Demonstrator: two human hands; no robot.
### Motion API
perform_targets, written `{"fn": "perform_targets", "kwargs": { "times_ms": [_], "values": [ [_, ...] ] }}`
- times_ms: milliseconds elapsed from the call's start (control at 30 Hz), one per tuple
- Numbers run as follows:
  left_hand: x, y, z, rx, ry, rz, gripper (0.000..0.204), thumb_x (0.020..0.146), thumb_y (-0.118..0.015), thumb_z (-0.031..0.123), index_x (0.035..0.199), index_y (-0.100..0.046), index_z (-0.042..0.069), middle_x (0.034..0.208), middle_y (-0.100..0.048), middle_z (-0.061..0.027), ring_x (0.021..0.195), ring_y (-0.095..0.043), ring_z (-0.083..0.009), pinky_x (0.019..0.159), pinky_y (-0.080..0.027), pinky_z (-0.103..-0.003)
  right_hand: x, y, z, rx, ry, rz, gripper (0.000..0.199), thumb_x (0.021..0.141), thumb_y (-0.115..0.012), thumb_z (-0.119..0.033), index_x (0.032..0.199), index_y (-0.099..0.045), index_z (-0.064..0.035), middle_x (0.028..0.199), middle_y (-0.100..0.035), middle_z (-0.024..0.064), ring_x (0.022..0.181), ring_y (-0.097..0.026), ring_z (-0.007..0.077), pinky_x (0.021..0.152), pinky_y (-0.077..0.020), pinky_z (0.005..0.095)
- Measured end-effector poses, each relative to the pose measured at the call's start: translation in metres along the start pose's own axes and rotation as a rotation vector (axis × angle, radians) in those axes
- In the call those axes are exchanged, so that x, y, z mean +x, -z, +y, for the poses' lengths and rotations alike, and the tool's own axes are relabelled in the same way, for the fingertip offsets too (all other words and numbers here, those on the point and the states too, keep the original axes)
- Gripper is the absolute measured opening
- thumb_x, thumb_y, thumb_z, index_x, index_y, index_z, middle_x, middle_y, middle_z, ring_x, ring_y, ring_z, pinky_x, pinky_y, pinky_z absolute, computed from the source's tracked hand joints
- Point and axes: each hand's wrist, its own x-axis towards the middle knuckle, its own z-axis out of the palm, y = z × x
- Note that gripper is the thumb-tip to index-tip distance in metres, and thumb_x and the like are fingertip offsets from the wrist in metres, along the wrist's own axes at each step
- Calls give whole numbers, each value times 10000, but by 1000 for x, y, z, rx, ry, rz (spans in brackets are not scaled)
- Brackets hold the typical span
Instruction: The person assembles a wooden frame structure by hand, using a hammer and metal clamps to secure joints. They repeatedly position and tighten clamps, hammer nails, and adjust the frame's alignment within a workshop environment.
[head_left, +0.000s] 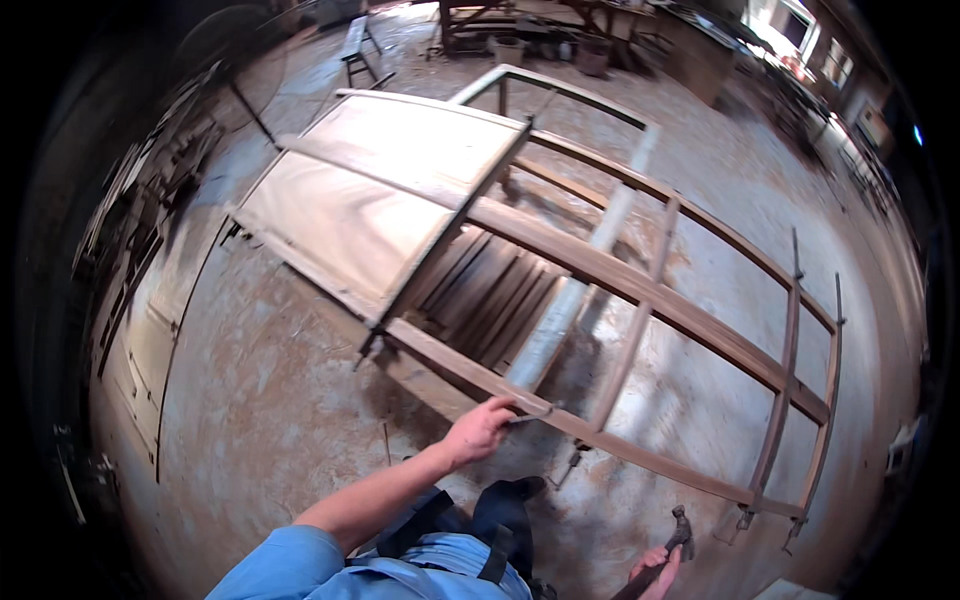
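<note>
My left hand (478, 430) is closed at the near rail of a large wooden door frame (560, 420). A slim grey metal piece (530, 415) sticks out of its fingers to the right, over the rail; its kind is not clear. At the lower right my right hand (655, 572) is wrapped round a hammer (682, 532), its dark head pointing up and away from me. Two pale wood panels (400, 140) fill the frame's left part, while its right part is open bars. Long metal bar clamps (440, 245) cross the frame, their screw ends hanging past the near rail.
Under the frame stands a pale support stand (550, 335), beside a stack of dark wooden strips (490, 290). Another panelled door (150, 330) lies at the left. A small bench (355, 45) and a cluttered worktable (520, 20) are at the back.
</note>
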Motion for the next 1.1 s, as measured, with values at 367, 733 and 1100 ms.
{"fn": "perform_targets", "kwargs": {
  "times_ms": [367, 733, 1100],
  "values": [
    [-397, 131, -228, 129, 910, -55, 286, 842, -582, 200, 1106, -659, 121, 1011, -668, -164, 927, -634, -357, 779, -513, -428, -168, -250, 115, -843, 359, -145, 151, 885, -593, -160, 914, -468, -80, 639, -496, 33, 443, -494, 136, 377, -430, 294],
    [-630, 229, -244, -501, 1895, 1020, 140, 957, -464, 197, 863, -476, 93, 599, -506, -44, 421, -447, -162, 360, -290, -331, -179, -426, 223, -1214, 306, -465, 179, 904, -596, -194, 879, -474, -66, 626, -536, 35, 442, -523, 110, 375, -446, 262],
    [-419, 263, -212, -562, 1606, 696, 188, 910, -581, 229, 966, -634, 58, 689, -616, -66, 513, -543, -131, 438, -411, -306, -180, -614, 227, -1151, 612, -720, 151, 874, -603, -72, 968, -499, -16, 634, -540, 14, 494, -537, 91, 416, -428, 234]
  ]
}}
